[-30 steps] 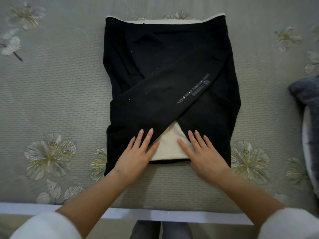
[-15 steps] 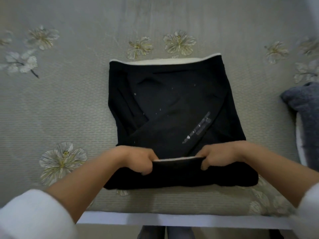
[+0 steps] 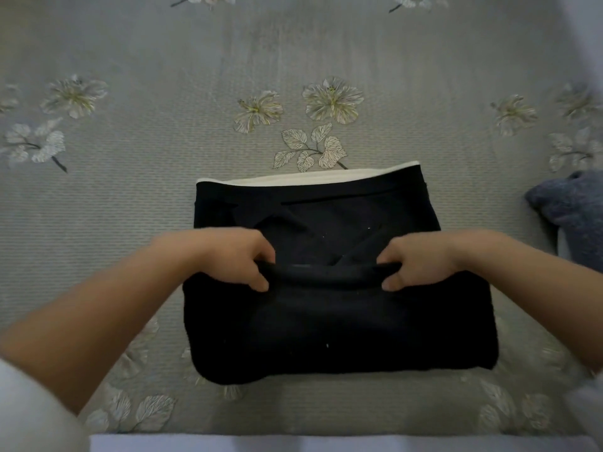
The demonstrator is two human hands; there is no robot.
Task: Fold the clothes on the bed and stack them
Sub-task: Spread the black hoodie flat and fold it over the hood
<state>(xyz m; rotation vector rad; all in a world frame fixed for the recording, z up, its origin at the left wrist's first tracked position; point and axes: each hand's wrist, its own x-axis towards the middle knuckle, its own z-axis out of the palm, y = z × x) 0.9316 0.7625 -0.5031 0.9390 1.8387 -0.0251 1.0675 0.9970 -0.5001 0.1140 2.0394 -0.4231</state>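
Our left grip (image 3: 238, 261) and right grip (image 3: 416, 261), flat on the black garment (image 3: 326, 327) a second earlier, were now both clamped on its near edge, lifted over the middle. Garment lay centred on the bed (image 3: 130, 197), cream hem (image 3: 310, 178) far side. We judged this fold half done, stacking to follow

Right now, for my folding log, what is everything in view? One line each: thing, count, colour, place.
black garment: one, black with a cream edge along its far side, centre of the bedspread, near part folded over.
bedspread: one, grey with pale embroidered flowers, under everything.
fuzzy fabric: one, grey-blue, right edge of view.
sleeves: two, white, bottom corners.
hands: two, bare; left hand grips the fold's left part, right hand its right part.
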